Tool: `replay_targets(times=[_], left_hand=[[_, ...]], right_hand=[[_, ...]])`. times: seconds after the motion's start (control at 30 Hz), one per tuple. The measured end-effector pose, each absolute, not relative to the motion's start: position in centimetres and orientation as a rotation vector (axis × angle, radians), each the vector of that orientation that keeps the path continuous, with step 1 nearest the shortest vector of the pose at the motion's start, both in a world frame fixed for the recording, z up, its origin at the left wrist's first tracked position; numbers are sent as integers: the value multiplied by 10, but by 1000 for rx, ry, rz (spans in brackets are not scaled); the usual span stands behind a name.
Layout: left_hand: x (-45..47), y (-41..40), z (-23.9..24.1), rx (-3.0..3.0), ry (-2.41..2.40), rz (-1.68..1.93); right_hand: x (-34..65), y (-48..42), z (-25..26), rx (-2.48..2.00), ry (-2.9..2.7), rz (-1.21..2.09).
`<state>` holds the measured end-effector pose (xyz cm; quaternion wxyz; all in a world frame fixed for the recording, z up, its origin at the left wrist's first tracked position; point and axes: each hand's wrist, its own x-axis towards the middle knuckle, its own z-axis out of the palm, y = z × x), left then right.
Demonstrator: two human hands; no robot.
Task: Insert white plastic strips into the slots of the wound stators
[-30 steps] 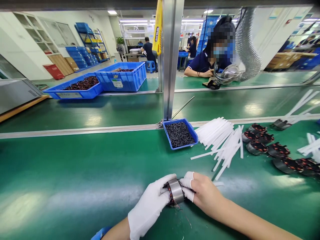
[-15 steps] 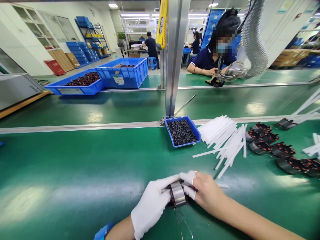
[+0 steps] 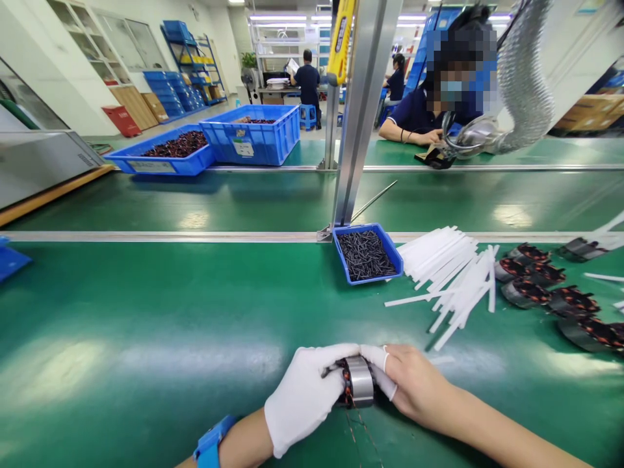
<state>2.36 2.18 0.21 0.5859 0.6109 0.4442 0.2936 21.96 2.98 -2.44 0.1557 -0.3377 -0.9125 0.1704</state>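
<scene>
My left hand [image 3: 305,393], in a white glove, and my right hand [image 3: 414,387], bare except for white finger cots, both grip a small motor stator [image 3: 359,382]. The stator is a grey metal ring with copper windings, held just above the green belt [image 3: 146,325] near its front edge. Thin copper wires trail from it toward me. Both hands are closed around it.
A small blue tray [image 3: 369,255] of dark pins sits beyond my hands, beside a metal post [image 3: 361,110]. White strips [image 3: 453,273] lie scattered to its right, then several more stators [image 3: 541,283]. Blue bins [image 3: 253,133] stand at back left. A person works across the line.
The view has shifted slightly left and down. My hands have kept their grip on the stator and turned it a little.
</scene>
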Motion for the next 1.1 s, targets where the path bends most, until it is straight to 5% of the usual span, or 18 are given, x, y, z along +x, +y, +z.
replay_targets(times=[0.67, 0.9, 1.1], left_hand=[[22, 23, 2, 1342, 1021, 642], [14, 30, 12, 1202, 1065, 633], [15, 30, 1, 857, 971, 691]], right_hand=[[231, 46, -4, -1032, -2609, 654], [282, 90, -5, -1702, -2375, -104], [270, 84, 4, -1487, -2354, 445]])
